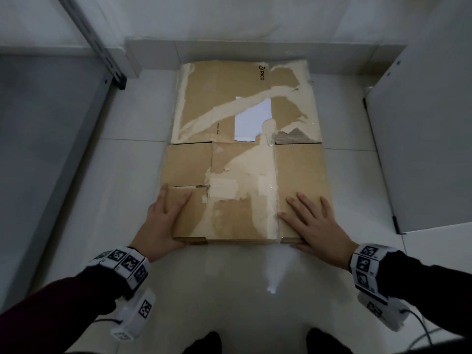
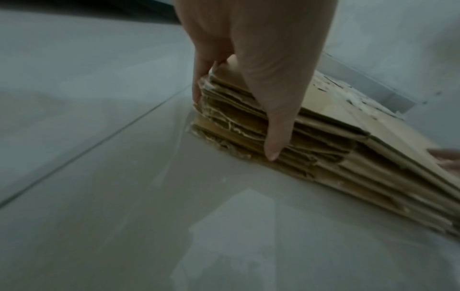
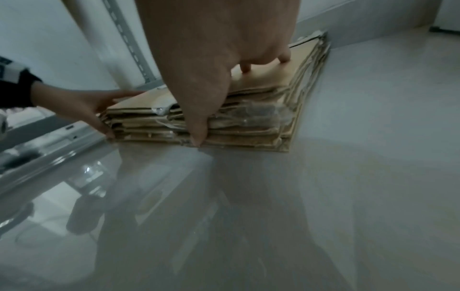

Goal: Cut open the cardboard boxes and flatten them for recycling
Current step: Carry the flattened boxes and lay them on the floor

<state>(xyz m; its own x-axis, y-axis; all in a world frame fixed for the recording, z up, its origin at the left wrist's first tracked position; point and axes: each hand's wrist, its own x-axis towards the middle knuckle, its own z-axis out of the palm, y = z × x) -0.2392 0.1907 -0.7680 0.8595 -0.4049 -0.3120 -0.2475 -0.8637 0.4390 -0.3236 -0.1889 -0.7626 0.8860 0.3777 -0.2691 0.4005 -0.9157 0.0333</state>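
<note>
A stack of flattened brown cardboard boxes [image 1: 245, 162] lies on the pale tiled floor, its top sheet torn and marked with tape scars. My left hand [image 1: 163, 218] rests on the near left corner, fingers straight on top and thumb against the near edge. In the left wrist view the thumb [image 2: 273, 137] runs down the layered edge of the stack [image 2: 323, 157]. My right hand [image 1: 316, 223] lies flat on the near right part, fingers spread. Its thumb [image 3: 199, 128] runs down the stack's near edge [image 3: 248, 122] to the floor. The left hand [image 3: 82, 106] also shows in the right wrist view.
A slotted metal shelf upright [image 1: 102, 54] and a grey panel [image 1: 38, 149] stand at the left. A white cabinet [image 1: 421, 149] stands at the right. A low skirting [image 1: 229, 52] runs just behind the stack. My shoes [image 1: 204, 343] are at the bottom edge.
</note>
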